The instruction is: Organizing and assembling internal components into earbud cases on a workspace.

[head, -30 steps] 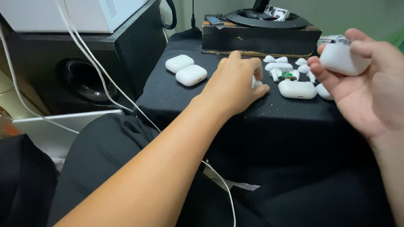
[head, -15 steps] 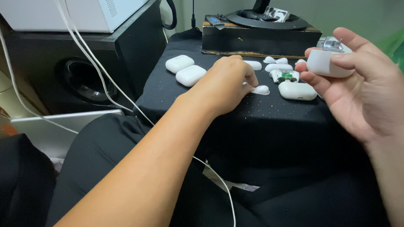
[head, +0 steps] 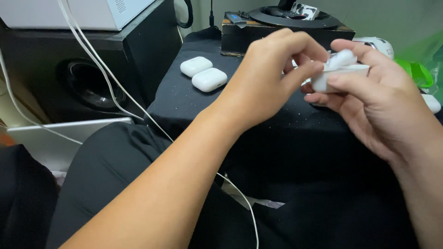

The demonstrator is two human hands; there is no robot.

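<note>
Black speckled cloth (head: 194, 103) covers the low work surface, with a dark speaker cabinet (head: 87, 69) standing to its left and white cables (head: 99, 78) trailing down across that cabinet's front. At the far edge of the cloth sits a dark wooden box (head: 258, 34) with a round black object on top. Two closed white rounded earbud cases (head: 203, 74) lie side by side on the cloth, just beside each other and well apart from the hands. Above the cloth, the right hand (head: 374, 106) grips a small open white plastic earbud case (head: 339, 76), fingers curled around its body and thumb across its front. The left hand (head: 267, 85) meets it from the left, thumb and forefinger pinched on a small white earbud (head: 341, 58) at the case's open top; whether the earbud sits inside the case cannot be told. A bright green object (head: 417, 71) shows behind the right hand.
</note>
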